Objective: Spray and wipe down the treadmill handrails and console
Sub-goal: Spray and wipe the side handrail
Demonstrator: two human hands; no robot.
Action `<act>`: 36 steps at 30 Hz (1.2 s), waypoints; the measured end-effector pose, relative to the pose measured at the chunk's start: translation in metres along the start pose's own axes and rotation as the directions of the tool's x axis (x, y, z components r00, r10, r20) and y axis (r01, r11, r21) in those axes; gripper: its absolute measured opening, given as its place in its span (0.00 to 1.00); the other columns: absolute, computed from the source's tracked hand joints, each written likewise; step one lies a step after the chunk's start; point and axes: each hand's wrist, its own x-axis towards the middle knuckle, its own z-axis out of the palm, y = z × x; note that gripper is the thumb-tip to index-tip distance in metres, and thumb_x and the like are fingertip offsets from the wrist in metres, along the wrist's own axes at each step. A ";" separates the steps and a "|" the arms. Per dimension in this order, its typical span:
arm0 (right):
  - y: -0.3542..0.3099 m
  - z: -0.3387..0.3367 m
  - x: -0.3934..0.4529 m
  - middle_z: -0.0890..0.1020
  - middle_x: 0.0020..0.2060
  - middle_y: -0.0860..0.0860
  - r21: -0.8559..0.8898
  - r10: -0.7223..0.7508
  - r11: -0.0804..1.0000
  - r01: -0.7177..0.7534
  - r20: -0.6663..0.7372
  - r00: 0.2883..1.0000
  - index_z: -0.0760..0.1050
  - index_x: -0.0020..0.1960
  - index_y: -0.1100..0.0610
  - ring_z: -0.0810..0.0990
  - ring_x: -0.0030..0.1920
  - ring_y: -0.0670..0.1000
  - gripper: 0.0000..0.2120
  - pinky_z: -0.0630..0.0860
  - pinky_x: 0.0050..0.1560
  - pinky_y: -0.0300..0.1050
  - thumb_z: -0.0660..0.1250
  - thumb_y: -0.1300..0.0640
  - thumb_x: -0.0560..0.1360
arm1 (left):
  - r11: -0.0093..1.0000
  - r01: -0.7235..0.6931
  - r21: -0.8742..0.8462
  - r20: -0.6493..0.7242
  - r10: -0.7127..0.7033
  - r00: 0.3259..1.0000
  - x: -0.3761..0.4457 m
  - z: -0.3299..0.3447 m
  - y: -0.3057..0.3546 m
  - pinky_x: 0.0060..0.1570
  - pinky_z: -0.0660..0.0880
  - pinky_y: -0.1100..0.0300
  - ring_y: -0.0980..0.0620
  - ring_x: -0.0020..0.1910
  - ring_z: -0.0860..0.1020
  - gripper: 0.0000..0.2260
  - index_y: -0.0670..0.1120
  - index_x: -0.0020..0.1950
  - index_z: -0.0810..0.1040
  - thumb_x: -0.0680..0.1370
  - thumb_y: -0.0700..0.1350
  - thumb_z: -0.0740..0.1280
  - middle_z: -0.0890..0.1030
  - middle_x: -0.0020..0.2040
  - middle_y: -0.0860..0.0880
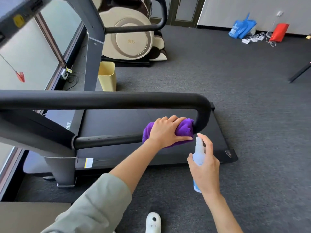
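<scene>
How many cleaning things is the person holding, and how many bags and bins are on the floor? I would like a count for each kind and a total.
Purple cloth, under the left hand on the handrail: 1
Spray bottle, in the right hand: 1
Bags by the far wall, blue bag and red bag: 2
Yellow bin: 1
Total: 5

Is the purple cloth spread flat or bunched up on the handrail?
Bunched: the purple cloth is wrapped round the handrail under the left hand.
</scene>
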 end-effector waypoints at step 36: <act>0.067 -0.033 0.030 0.78 0.61 0.46 0.175 0.010 0.984 -0.020 0.054 0.998 0.65 0.68 0.41 0.82 0.47 0.63 0.33 0.81 0.45 0.65 0.70 0.68 0.73 | 0.736 0.083 -0.671 -0.453 -0.497 0.740 0.012 -0.010 0.067 0.49 0.73 0.50 0.46 0.46 0.78 0.25 0.41 0.53 0.78 0.76 0.62 0.58 0.81 0.47 0.49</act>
